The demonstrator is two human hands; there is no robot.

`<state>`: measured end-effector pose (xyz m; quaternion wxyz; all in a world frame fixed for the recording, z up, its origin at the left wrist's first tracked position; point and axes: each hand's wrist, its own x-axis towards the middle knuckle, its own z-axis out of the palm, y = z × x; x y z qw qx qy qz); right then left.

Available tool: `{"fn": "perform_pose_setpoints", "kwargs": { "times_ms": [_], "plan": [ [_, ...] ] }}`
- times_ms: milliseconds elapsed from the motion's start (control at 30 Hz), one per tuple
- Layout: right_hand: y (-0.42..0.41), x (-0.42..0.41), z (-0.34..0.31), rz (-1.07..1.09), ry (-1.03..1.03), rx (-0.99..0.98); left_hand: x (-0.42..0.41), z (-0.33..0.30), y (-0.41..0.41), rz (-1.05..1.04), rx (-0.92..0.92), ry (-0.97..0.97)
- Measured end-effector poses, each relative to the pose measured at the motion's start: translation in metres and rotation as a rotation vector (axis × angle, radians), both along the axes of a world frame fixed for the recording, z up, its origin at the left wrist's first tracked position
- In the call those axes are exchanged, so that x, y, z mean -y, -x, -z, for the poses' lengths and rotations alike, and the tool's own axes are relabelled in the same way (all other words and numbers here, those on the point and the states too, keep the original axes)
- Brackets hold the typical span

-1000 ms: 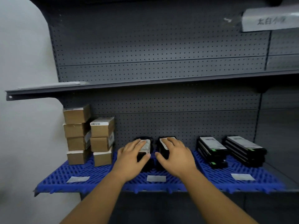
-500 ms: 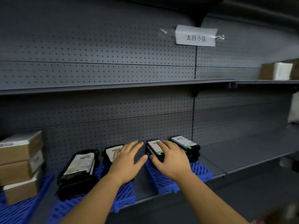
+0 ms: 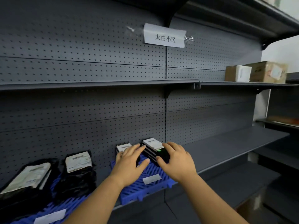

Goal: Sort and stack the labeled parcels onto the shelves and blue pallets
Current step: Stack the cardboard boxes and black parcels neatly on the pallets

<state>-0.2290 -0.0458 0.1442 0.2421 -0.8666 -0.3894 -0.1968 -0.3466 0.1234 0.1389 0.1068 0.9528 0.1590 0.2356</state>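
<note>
Fingers spread, gripping nothing: left hand [image 3: 129, 164] at nine o'clock, right hand [image 3: 175, 160] at three, flanking the black parcel stack [image 3: 153, 148] (likely squaring it) on the blue pallet [image 3: 145, 186].

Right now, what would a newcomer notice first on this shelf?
Two hands meet low in the middle: the right hand touches a black parcel stack on a blue pallet, the left hand beside it. Above, a taped paper sign hangs on the pegboard.

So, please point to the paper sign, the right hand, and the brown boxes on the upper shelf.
paper sign [image 3: 164, 36], head view, middle of the sheet.
right hand [image 3: 177, 160], head view, back of the hand.
brown boxes [image 3: 262, 71], head view, front face.
</note>
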Motion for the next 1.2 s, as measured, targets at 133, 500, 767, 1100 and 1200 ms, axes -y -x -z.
{"fn": "perform_pose_setpoints", "kwargs": {
  "times_ms": [133, 500, 767, 1100, 1200],
  "plan": [
    [-0.042, 0.041, -0.007, -0.013, -0.028, 0.018, 0.047, -0.011, -0.043, -0.009, 0.0, -0.019],
    [-0.157, 0.152, -0.02, -0.013, -0.056, 0.019, 0.162, -0.026, -0.155, 0.02, 0.014, -0.017],
    [-0.233, 0.2, -0.018, 0.038, -0.103, 0.018, 0.203, -0.029, -0.248, 0.105, 0.039, -0.078],
    [-0.333, 0.227, -0.035, 0.09, -0.077, 0.081, 0.224, -0.044, -0.362, 0.166, 0.116, -0.052],
    [-0.356, 0.236, -0.036, 0.087, -0.087, 0.079, 0.233, -0.043, -0.384, 0.169, 0.102, -0.053]
  ]
}}
